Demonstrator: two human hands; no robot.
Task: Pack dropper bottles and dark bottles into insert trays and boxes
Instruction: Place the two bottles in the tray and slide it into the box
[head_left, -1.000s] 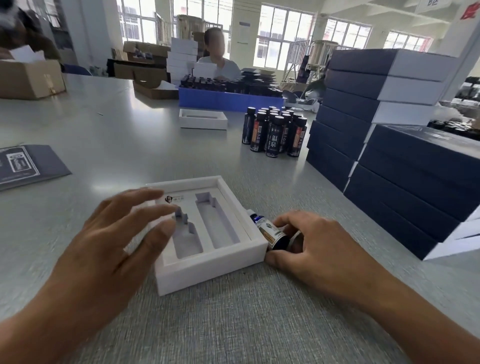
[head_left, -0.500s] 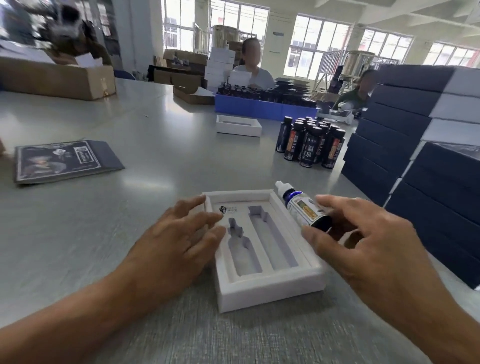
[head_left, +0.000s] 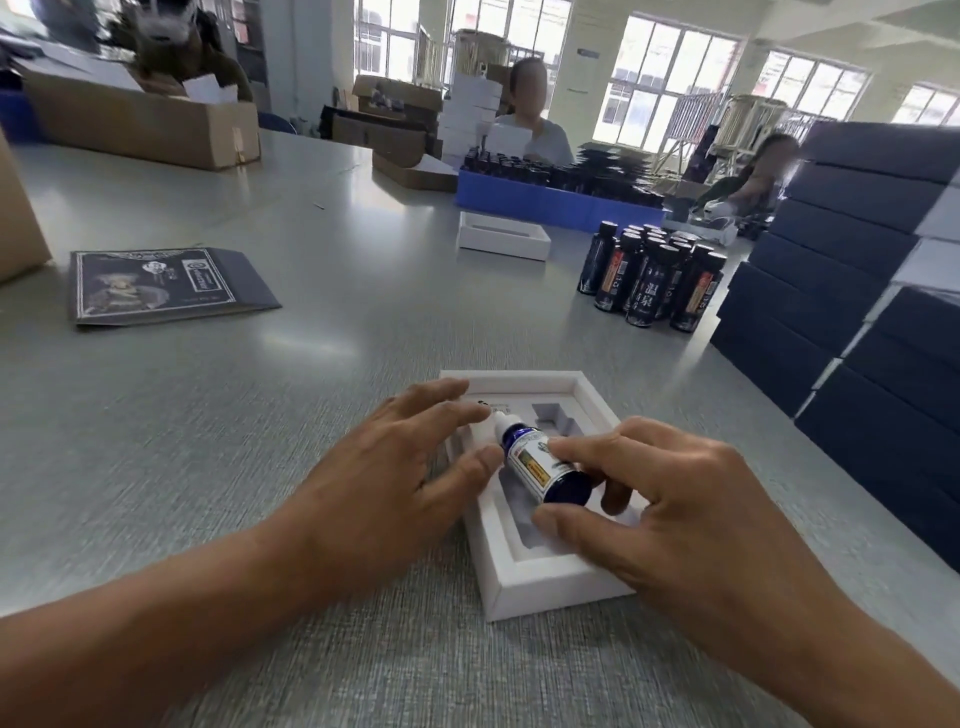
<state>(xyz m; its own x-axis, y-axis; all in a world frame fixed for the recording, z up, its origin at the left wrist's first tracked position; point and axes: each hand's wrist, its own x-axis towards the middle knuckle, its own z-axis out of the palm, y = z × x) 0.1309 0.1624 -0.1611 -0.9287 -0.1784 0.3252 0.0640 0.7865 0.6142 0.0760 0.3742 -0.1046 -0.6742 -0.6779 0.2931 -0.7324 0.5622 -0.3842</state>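
Two fingers and the thumb of the right hand (head_left: 691, 499) pinch the dropper bottle (head_left: 540, 462) over the insert tray (head_left: 550, 582); the left hand (head_left: 410, 462) lies flat, steadying it. Best to align the white tip with the slot's narrow end. Label print is unreadable; dark bottles (head_left: 649, 280) show "温泉".

In front of me the table (head_left: 218, 426) looks like a smooth grey laminate with a fine streaked grain and a soft sheen. The insert tray (head_left: 550, 587) at lower centre reads as matt white foam. The dropper bottle (head_left: 540, 462) is glossy dark blue with a paper-like label and white plastic tip. Upper left, the carton (head_left: 140, 124) is dull brown cardboard.
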